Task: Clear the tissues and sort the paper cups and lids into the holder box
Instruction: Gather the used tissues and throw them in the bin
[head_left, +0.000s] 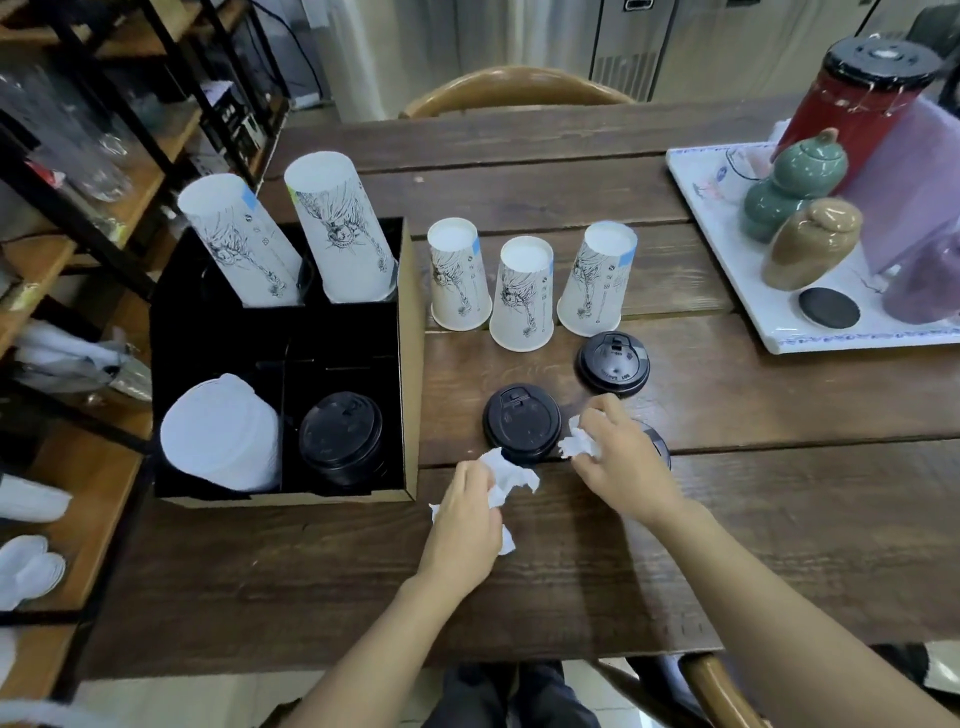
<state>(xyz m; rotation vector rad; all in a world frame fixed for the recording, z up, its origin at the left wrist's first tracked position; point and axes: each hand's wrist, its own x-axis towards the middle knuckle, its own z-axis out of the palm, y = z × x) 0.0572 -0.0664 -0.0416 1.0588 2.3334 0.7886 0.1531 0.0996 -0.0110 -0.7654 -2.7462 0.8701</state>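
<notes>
My left hand (462, 525) is closed on a crumpled white tissue (511, 480) on the wooden table. My right hand (618, 457) pinches a second crumpled tissue (579, 441). Between and beyond them lie two black lids (521, 422) (613, 364); a third lid (657, 441) is mostly hidden behind my right hand. Three printed paper cups (460, 275) (522, 293) (597, 278) stand upside down behind the lids. The holder box (408, 364) at left holds two cup stacks (239, 241) (340, 228), white lids (223, 434) and black lids (340, 439).
A white tray (727, 270) at the right carries ceramic jars, a red container and purple bags. Shelving with glasses stands left of the box. A wooden chair back (514, 88) sits past the table's far edge.
</notes>
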